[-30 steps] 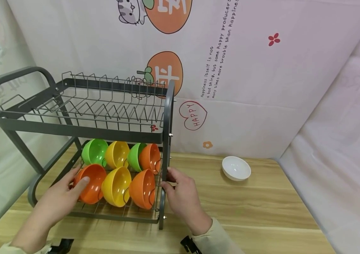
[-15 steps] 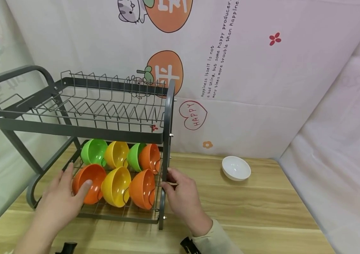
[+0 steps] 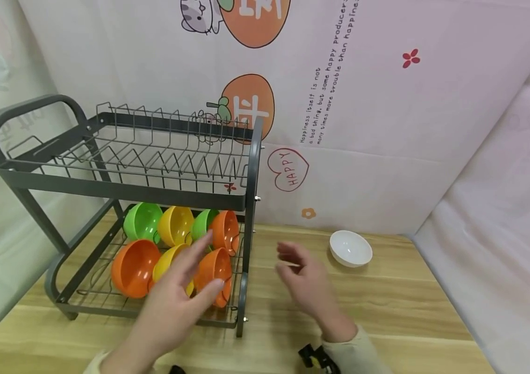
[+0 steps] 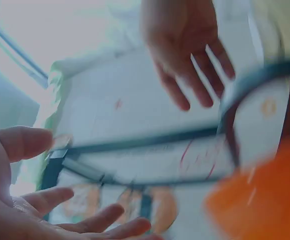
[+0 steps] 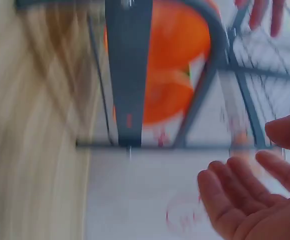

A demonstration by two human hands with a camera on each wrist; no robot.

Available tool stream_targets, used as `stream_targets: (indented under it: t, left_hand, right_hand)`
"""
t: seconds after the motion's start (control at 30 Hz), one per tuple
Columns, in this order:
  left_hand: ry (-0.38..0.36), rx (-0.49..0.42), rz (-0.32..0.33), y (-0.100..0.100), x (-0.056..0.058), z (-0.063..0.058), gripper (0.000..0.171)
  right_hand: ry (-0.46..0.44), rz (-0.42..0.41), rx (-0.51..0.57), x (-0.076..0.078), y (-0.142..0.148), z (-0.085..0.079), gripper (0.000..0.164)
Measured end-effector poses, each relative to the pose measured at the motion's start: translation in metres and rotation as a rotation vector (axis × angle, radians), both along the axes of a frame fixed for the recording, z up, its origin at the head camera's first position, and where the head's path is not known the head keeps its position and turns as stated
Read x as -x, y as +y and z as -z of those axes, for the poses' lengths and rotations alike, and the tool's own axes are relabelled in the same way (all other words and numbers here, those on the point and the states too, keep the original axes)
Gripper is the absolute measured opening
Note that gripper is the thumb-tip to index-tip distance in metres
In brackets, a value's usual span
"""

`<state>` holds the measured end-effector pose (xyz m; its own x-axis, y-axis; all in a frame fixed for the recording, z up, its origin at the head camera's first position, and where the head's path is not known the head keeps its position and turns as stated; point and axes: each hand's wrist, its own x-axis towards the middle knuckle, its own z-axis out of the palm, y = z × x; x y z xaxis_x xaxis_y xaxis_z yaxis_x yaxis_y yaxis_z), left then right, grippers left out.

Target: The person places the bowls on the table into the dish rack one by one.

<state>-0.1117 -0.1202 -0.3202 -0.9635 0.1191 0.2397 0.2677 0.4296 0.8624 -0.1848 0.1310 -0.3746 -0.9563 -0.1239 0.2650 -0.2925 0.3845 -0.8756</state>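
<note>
In the head view my left hand (image 3: 176, 296) is in front of the dish rack's (image 3: 129, 189) lower shelf, fingers extended and holding nothing. It overlaps a yellow bowl (image 3: 164, 262) and the orange bowl (image 3: 215, 270) at the shelf's front right. Another orange bowl (image 3: 135, 267) sits at the front left. Behind them stand a green bowl (image 3: 143, 222), a yellow bowl (image 3: 176, 226), a second green bowl (image 3: 203, 222) and an orange bowl (image 3: 225, 231). My right hand (image 3: 309, 283), relaxed and holding nothing, hovers to the right of the rack, apart from it.
A white bowl (image 3: 350, 248) rests on the wooden table (image 3: 386, 306) at the back right. The rack's upper wire tier (image 3: 153, 150) overhangs the bowls. A printed cloth (image 3: 363, 171) hangs behind, and white fabric (image 3: 503, 208) borders the right side.
My left hand has left the front-left orange bowl and moved right. My right hand has let go of the rack's side post and moved right. The bowls stay in place.
</note>
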Motion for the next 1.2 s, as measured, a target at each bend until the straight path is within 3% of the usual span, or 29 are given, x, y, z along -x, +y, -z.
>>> stream_targets:
  t: [0.17,0.3,0.47,0.73,0.97,1.2]
  left_hand:
    - [-0.109,-0.265,0.147,0.029,0.010,0.017,0.070]
    - [-0.135,-0.340,0.181,0.040,0.012,0.029,0.067]
    - [-0.120,-0.305,0.166,0.046,0.012,0.033,0.066]
    - [-0.097,-0.184,0.117,0.052,0.016,0.036,0.074]
    - [-0.116,-0.151,0.110,0.052,0.016,0.035,0.078]
    - [-0.130,-0.147,0.114,0.051,0.016,0.034,0.080]
  right_hand:
    - [-0.143,0.193,0.050,0.017,0.061,-0.002,0.048]
    - [-0.294,0.304,0.156,0.029,0.110,0.003,0.061]
    - [-0.460,0.361,0.320,0.042,0.161,0.017,0.077]
    - [-0.668,0.288,0.545,0.065,0.197,0.051,0.084]
    - [-0.746,0.268,0.734,0.079,0.201,0.069,0.073]
    - [-0.755,0.281,0.718,0.087,0.197,0.073,0.069]
